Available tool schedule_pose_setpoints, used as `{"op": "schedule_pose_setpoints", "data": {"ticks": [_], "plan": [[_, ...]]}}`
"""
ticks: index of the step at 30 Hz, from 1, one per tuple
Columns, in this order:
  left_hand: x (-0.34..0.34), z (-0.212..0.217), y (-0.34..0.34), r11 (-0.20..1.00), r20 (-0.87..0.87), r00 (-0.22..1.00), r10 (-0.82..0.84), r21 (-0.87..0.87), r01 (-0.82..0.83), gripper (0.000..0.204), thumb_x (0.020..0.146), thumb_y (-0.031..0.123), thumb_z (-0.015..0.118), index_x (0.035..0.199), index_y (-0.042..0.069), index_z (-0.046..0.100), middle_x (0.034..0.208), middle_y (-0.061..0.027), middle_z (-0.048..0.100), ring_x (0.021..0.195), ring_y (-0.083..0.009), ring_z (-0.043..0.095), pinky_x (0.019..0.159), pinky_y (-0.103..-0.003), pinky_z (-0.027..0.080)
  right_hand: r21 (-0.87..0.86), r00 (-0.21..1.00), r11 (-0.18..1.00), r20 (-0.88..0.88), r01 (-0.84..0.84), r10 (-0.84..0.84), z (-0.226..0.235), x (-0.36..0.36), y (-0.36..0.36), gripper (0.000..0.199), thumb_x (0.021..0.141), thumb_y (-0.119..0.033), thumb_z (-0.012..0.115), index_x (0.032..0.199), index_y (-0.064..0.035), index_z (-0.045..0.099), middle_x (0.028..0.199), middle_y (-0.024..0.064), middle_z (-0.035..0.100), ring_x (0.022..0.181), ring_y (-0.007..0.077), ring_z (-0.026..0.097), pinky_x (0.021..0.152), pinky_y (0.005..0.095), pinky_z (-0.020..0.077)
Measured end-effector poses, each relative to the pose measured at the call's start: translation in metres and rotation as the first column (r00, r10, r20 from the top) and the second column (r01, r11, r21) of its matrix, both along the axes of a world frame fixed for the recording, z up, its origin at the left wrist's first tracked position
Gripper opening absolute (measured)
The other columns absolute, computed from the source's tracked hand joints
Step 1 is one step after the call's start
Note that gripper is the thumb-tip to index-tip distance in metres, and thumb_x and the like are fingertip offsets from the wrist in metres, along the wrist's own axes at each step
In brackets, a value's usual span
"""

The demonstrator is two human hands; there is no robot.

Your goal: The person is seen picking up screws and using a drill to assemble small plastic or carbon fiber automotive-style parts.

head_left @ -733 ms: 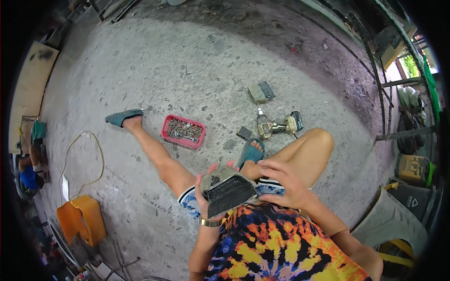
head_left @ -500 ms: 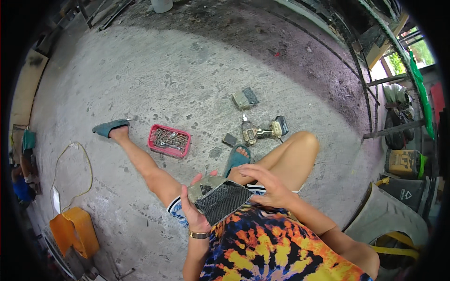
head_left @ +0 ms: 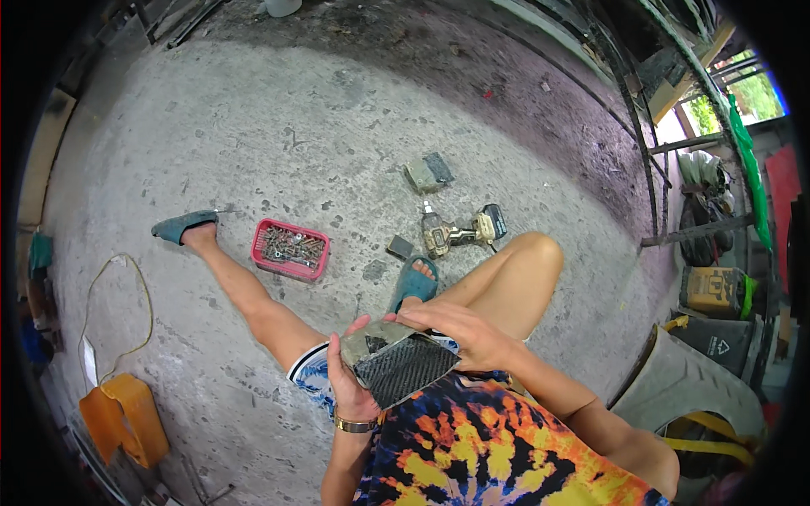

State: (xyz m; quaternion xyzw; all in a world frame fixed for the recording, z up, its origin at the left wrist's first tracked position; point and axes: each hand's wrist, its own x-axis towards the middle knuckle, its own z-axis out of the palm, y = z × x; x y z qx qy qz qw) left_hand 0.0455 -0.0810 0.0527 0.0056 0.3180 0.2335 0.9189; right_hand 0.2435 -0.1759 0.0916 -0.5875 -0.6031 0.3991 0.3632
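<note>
Dark mesh panel half-hidden between left hand; right hand

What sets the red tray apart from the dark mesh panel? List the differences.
The red tray lies on the concrete floor, untouched; the dark mesh panel is off the floor, gripped by the left hand with the right hand over its top edge. The tray is an open box full of small metal parts; the panel is flat and carries nothing. The tray is bright red, the panel dark grey. Both are roughly rectangular.
</note>
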Motion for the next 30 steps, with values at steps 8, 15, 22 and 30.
{"op": "schedule_pose_setpoints", "data": {"ticks": [8, 15, 22, 30], "plan": [[-0.006, -0.009, -0.014, 0.973, -0.084, 0.987, -0.136, 0.175, 0.149, 0.068, 0.100, 0.054, 0.033, 0.143, 0.002, 0.036, 0.134, -0.0146, 0.052, 0.121, -0.0259, 0.052, 0.104, -0.040, 0.041, -0.016, 0.993, 0.997, -0.088, 0.078, -0.080, -0.006, -0.010, -0.011, 0.062, 0.073, -0.007, 0.075, 0.131, -0.0040, 0.052, 0.128, 0.0141, 0.057, 0.118, 0.0317, 0.055, 0.101, 0.0400, 0.0432], [-0.033, -0.012, -0.002, 0.126, -0.501, 0.864, -0.048, 0.855, 0.503, 0.098, 0.070, 0.017, 0.082, 0.147, 0.000, 0.024, 0.148, -0.0229, 0.035, 0.135, -0.0340, 0.037, 0.110, -0.042, 0.031, -0.049, 0.987, 0.992, -0.108, 0.115, -0.120, -0.001, -0.005, -0.016, 0.059, 0.075, -0.014, 0.076, 0.128, -0.0032, 0.053, 0.125, 0.0158, 0.058, 0.116, 0.0332, 0.056, 0.100, 0.0415, 0.0436], [-0.025, -0.025, -0.009, -0.061, -0.307, 0.920, 0.245, 0.942, 0.331, 0.071, 0.075, 0.016, 0.078, 0.133, 0.003, 0.039, 0.136, -0.0247, 0.047, 0.125, -0.0389, 0.048, 0.105, -0.046, 0.037, 0.015, 0.986, 0.988, -0.073, 0.151, -0.150, 0.010, -0.019, -0.013, 0.068, 0.071, -0.019, 0.079, 0.129, -0.0031, 0.048, 0.125, 0.0152, 0.057, 0.116, 0.0324, 0.055, 0.097, 0.0417, 0.0438], [-0.025, -0.032, -0.017, -0.053, -0.238, 0.931, 0.277, 0.964, 0.262, 0.064, 0.079, 0.011, 0.074, 0.132, 0.004, 0.038, 0.133, -0.0254, 0.048, 0.124, -0.0389, 0.050, 0.104, -0.049, 0.040, 0.181, 0.982, 0.965, -0.027, 0.191, -0.189, 0.005, -0.026, -0.015, 0.044, 0.078, -0.016, 0.075, 0.115, 0.0004, 0.058, 0.119, 0.0169, 0.062, 0.108, 0.0310, 0.061, 0.089, 0.0399, 0.0463]]}}
